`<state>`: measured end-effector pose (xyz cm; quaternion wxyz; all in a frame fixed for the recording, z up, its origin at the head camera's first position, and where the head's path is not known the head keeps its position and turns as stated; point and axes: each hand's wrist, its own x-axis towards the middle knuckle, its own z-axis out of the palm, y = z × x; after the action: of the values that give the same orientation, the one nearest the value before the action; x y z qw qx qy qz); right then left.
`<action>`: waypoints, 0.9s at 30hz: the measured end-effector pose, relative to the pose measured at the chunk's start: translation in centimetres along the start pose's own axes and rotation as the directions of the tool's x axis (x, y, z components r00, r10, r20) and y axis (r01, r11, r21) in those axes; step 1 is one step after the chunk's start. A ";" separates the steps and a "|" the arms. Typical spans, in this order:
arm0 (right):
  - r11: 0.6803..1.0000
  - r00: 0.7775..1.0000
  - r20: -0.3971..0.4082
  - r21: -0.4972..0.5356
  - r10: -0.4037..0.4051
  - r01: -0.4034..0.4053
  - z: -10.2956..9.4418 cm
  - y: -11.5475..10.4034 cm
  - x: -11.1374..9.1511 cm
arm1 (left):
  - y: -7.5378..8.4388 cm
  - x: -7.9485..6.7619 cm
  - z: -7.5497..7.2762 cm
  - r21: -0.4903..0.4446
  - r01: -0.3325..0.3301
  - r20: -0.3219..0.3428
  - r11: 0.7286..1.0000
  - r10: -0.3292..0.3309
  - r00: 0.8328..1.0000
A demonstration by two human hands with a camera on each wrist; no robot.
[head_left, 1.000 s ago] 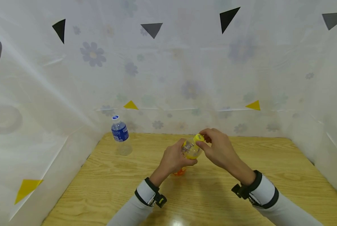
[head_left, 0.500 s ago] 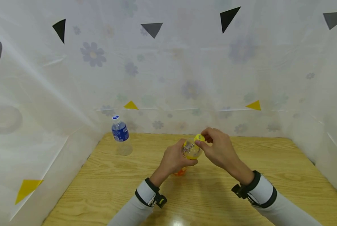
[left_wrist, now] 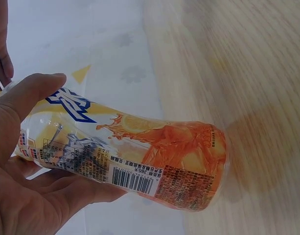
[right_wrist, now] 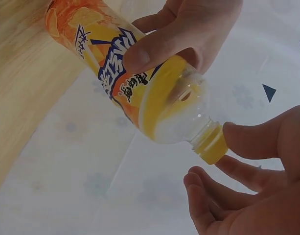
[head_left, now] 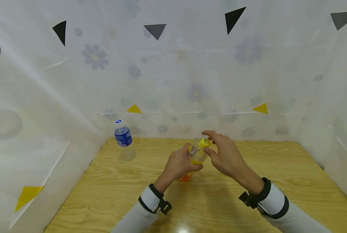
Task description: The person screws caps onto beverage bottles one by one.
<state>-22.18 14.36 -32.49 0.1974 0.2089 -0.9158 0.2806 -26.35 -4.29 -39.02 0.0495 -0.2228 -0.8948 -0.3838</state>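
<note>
An iced-tea bottle (right_wrist: 135, 93) with a yellow and orange label is held tilted over the table by my left hand (head_left: 180, 160). The left thumb and fingers wrap its upper body in the left wrist view, and its orange bottom (left_wrist: 203, 161) leans down toward the wood. On the bottle's neck sits a yellow cap (right_wrist: 212, 144). My right hand (head_left: 227, 153) is around the cap with fingers spread. Its thumb (right_wrist: 250, 141) is right at the cap's side, while the other fingers stand loose beyond it.
A clear bottle (head_left: 123, 136) with a blue label and white cap stands upright at the table's back left. The wooden table (head_left: 103, 200) meets flower-printed plastic sheeting (head_left: 173, 81) at the back and sides.
The right hand's fingers have loosened from the cap and spread, the index finger lifting away from it. The left hand and its bottle stay in nearly the same place.
</note>
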 end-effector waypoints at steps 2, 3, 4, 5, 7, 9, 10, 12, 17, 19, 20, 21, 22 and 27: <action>1.000 1.000 0.005 -0.007 -0.025 0.025 -0.1 -0.2 0.0 | 0.0 0.0 0.0 -0.001 0.001 0.001 1.000 -0.001 1.000; 0.999 0.999 0.009 -0.007 -0.031 0.032 -0.1 -0.2 0.0 | 0.0 0.0 -0.1 -0.002 0.001 0.001 1.000 -0.001 1.000; 0.999 0.999 0.011 -0.008 -0.037 0.037 -0.1 -0.2 0.0 | 0.0 0.0 -0.1 -0.002 0.001 0.002 1.000 -0.001 1.000; 0.999 0.999 0.011 -0.011 -0.043 0.043 -0.1 -0.2 0.0 | 0.0 0.0 -0.1 -0.004 -0.002 0.002 1.000 0.002 1.000; 0.999 0.999 0.012 -0.009 -0.051 0.051 0.0 -0.2 0.1 | -0.1 0.0 -0.1 -0.005 -0.011 0.000 1.000 0.011 1.000; 0.999 0.999 0.012 -0.009 -0.050 0.050 0.1 -0.2 0.1 | 0.0 -0.1 -0.2 -0.006 -0.018 -0.001 1.000 0.018 1.000; 0.999 0.999 0.012 -0.008 -0.050 0.050 0.2 -0.1 0.1 | 0.0 -0.1 -0.2 -0.008 -0.021 -0.001 1.000 0.021 1.000; 0.999 0.999 0.012 -0.004 -0.043 0.043 0.4 -0.1 0.1 | 0.0 -0.1 -0.2 -0.006 -0.022 0.000 1.000 0.022 1.000; 1.000 1.000 0.014 0.007 -0.014 0.014 0.6 0.0 0.1 | 0.0 -0.1 -0.1 -0.004 -0.023 0.000 1.000 0.023 1.000; 1.000 1.000 0.012 0.010 -0.009 0.009 0.7 0.0 0.1 | -0.1 -0.1 -0.1 -0.004 -0.024 -0.001 1.000 0.024 1.000; 1.000 1.000 0.011 0.012 -0.008 0.008 0.7 0.0 0.1 | -0.1 -0.1 -0.1 -0.005 -0.023 -0.001 1.000 0.023 1.000; 1.000 1.000 0.010 0.013 -0.008 0.008 0.7 0.0 0.1 | 0.0 -0.1 -0.1 -0.006 -0.020 0.000 1.000 0.020 1.000; 1.000 1.000 0.009 0.013 -0.008 0.008 0.7 0.0 0.1 | 0.0 -0.1 -0.1 -0.007 -0.020 0.001 1.000 0.020 1.000; 1.000 1.000 0.007 0.017 -0.014 0.014 0.7 0.0 0.1 | 0.0 -0.2 -0.2 -0.019 -0.020 0.008 1.000 0.021 1.000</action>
<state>-22.43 13.89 -33.01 0.1943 0.2181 -0.9125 0.2863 -26.22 -4.45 -38.95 0.0480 -0.2338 -0.8890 -0.3907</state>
